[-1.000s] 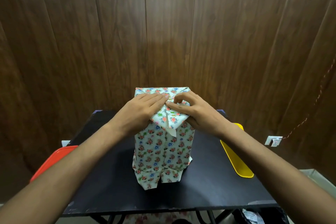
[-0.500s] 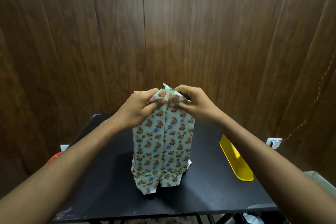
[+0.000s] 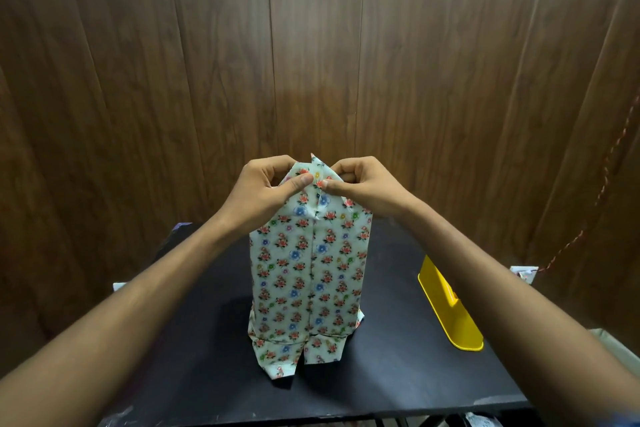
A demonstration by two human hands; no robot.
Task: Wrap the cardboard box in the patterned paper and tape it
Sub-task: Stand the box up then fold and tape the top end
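Floral-patterned paper (image 3: pixel 310 274), pale with small red and blue blooms, is seen wrapped round a tall upright box standing at the middle of the matte black table (image 3: pixel 398 374); a seam runs down its near face and loose flaps splay at its base. The paper's top is pinched into a peak by both hands: the left hand (image 3: pixel 265 192) and the right hand (image 3: pixel 363 189) are curled on it, thumbs pressed side by side. A glossy yellow plastic tray (image 3: pixel 450 312) lies near the table's right edge.
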